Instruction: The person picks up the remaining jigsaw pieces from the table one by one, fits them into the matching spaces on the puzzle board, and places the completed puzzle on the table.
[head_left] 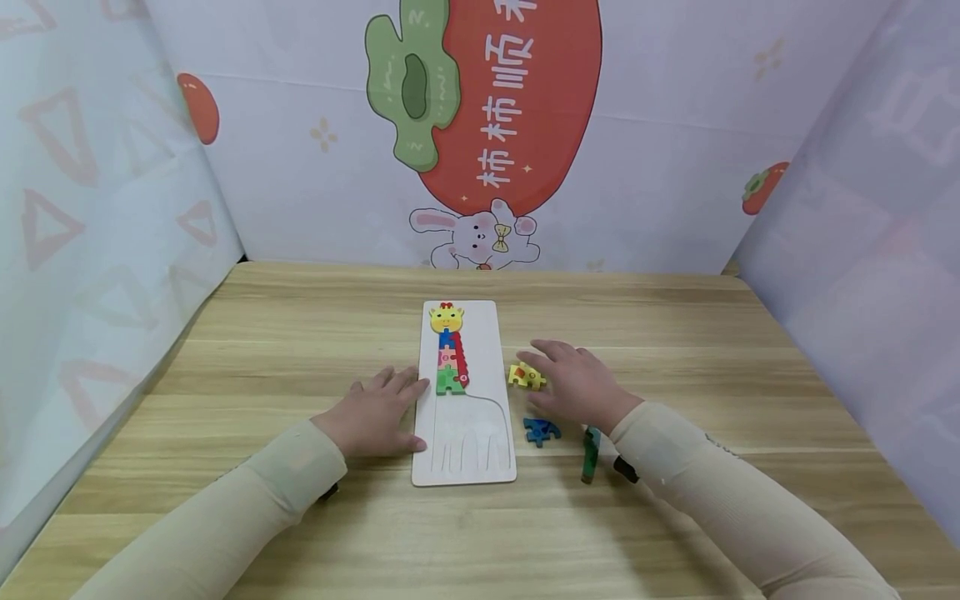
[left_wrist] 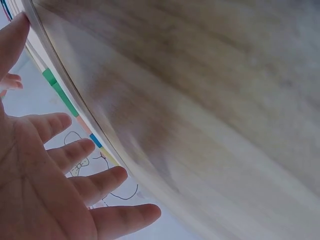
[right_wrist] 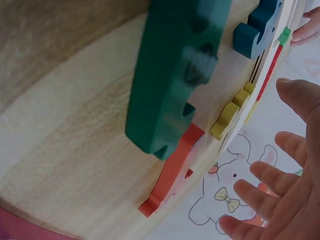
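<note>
Watching through my head camera: board (head_left: 474, 425) lies between the hands, giraffe's head (head_left: 446, 320) and neck pieces seated, lower outline bare. Left hand (head_left: 373, 414) spread flat, thumb at the board's left edge, gripping nothing. Right hand (head_left: 576, 385) has fingers extended, nothing held, near the yellow piece (head_left: 529, 378); contact I can't confirm. Loose just right of the board: blue piece (head_left: 540, 430), green piece (head_left: 590, 458); red piece (right_wrist: 172, 170) shows in my right wrist view. I judge the step as choosing the next piece. Calls for a light edge pinch, then matching knobs to sockets.
</note>
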